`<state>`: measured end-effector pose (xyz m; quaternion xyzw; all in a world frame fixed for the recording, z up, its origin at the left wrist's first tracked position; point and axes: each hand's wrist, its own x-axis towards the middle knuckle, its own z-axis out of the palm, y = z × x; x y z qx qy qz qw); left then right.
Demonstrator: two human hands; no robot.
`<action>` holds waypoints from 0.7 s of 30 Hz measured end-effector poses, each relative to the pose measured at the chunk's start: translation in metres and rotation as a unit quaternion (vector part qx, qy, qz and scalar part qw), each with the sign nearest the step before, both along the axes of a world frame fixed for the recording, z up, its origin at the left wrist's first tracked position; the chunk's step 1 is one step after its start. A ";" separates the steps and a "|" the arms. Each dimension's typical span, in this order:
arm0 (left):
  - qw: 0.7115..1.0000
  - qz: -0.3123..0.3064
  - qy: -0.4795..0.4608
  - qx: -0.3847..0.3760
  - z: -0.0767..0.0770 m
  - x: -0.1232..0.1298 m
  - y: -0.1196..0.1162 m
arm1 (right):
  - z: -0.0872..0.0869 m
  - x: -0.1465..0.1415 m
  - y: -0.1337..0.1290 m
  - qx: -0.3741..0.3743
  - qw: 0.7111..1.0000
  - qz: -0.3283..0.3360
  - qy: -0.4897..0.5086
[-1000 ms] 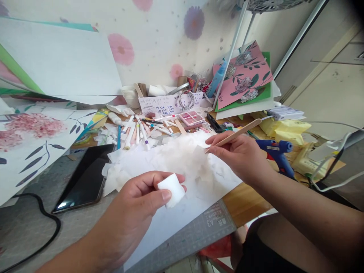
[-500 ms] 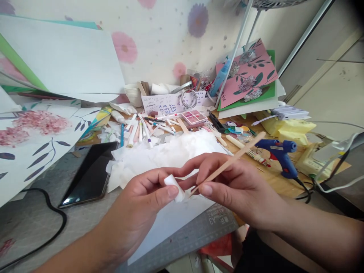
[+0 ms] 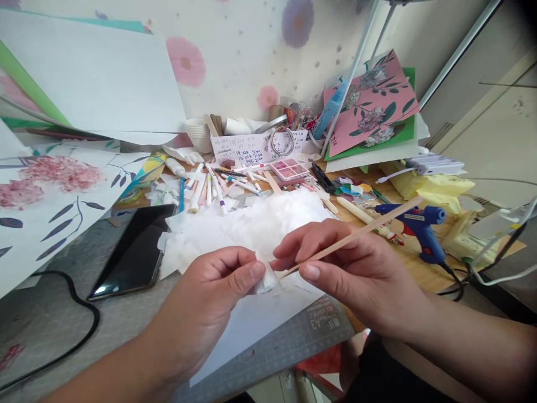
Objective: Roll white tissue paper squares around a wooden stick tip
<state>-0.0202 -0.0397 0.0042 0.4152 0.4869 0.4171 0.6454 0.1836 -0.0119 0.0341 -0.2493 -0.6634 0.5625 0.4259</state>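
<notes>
Between the thumb and fingers of my left hand (image 3: 213, 291) is pinched a small white piece of paper or tissue (image 3: 265, 280), partly hidden by the fingertips. My right hand (image 3: 356, 274) grips a flat wooden craft stick (image 3: 361, 232), which slants up to the right. The stick's lower tip reaches the white piece or lies very close to it. Beneath and behind both hands, a fluffy white pile of cotton or tissue (image 3: 281, 215) rests on white paper (image 3: 247, 330).
A black phone (image 3: 134, 252) lies on the left of the cutting mat (image 3: 268, 350). At right stands a blue glue gun (image 3: 423, 229) with its cable. Several markers (image 3: 213, 187) and a pink palette (image 3: 288, 169) lie behind the pile. Floral artwork (image 3: 54, 207) is at far left.
The craft stick has tilted flatter, its upper end swinging right. The white piece has turned in my left fingers and shows less. The view has shifted slightly.
</notes>
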 end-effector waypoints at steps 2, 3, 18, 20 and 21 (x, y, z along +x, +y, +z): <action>1.000 0.003 0.005 -0.003 0.001 0.000 0.000 | -0.001 -0.001 -0.001 0.012 1.000 -0.008 -0.013; 1.000 0.003 0.007 -0.006 0.001 0.000 0.000 | -0.001 -0.001 -0.001 0.019 1.000 -0.011 -0.020; 0.999 0.025 -0.025 -0.033 0.006 0.002 -0.002 | 0.005 -0.002 -0.003 0.057 0.996 -0.037 -0.056; 0.999 0.028 -0.027 -0.036 0.006 0.003 -0.002 | 0.006 -0.002 -0.004 0.060 0.996 -0.038 -0.059; 0.999 0.029 -0.026 -0.037 0.007 0.003 -0.001 | 0.006 -0.002 -0.004 0.061 0.996 -0.039 -0.060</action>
